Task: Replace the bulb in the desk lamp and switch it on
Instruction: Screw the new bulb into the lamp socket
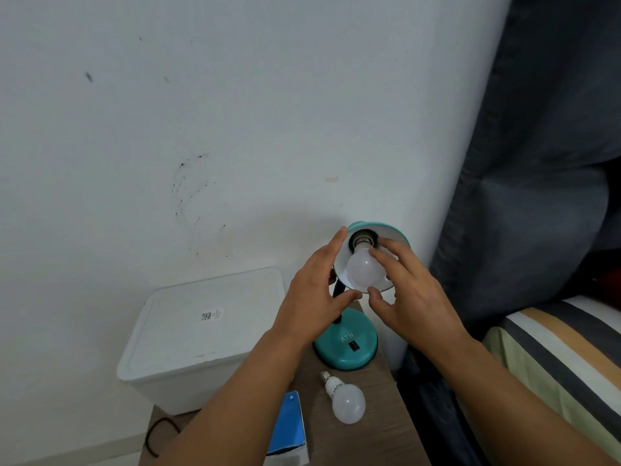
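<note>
A teal desk lamp stands on a small wooden table, its round base (346,344) carrying a black rocker switch (353,346). The shade (393,232) is tilted up towards me, white inside. A white bulb (361,269) sits with its screw cap at the socket, unlit. My right hand (410,294) has fingertips and thumb around that bulb. My left hand (314,287) cups the shade's left rim, fingers spread along it. A second white bulb (347,400) lies loose on the table in front of the base.
A white plastic bin (201,334) stands left of the table against the wall. A blue box (289,422) lies at the table's near edge. A black cable (158,435) loops on the floor. A striped bed (564,358) and dark curtain (537,163) are on the right.
</note>
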`<act>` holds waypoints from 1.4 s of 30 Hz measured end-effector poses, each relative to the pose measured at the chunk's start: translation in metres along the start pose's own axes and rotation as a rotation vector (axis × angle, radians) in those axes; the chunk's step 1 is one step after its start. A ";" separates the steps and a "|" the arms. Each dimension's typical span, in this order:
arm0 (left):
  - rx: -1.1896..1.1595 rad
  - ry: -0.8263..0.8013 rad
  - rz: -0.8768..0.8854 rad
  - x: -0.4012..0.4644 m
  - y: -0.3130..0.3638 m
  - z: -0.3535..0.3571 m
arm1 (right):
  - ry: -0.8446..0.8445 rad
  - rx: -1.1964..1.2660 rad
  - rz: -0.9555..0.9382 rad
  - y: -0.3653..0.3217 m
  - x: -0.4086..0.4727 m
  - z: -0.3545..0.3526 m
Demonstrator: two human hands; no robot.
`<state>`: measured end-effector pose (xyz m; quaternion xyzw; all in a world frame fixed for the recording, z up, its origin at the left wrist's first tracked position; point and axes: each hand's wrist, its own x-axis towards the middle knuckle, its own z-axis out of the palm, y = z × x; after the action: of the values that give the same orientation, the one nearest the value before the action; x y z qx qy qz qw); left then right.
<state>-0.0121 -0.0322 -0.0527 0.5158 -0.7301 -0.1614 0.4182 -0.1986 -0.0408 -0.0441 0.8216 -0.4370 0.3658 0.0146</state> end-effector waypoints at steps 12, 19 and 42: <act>0.021 -0.007 -0.010 -0.002 0.003 -0.001 | 0.082 -0.211 0.000 -0.001 -0.001 -0.004; 0.054 0.001 -0.005 -0.002 0.004 0.000 | 0.021 -0.287 -0.057 0.004 -0.004 -0.002; 0.008 0.009 -0.026 -0.002 0.004 0.001 | -0.021 0.079 0.030 0.013 0.011 -0.002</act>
<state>-0.0156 -0.0289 -0.0514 0.5275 -0.7223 -0.1616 0.4171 -0.2056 -0.0562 -0.0393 0.8186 -0.4347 0.3743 -0.0282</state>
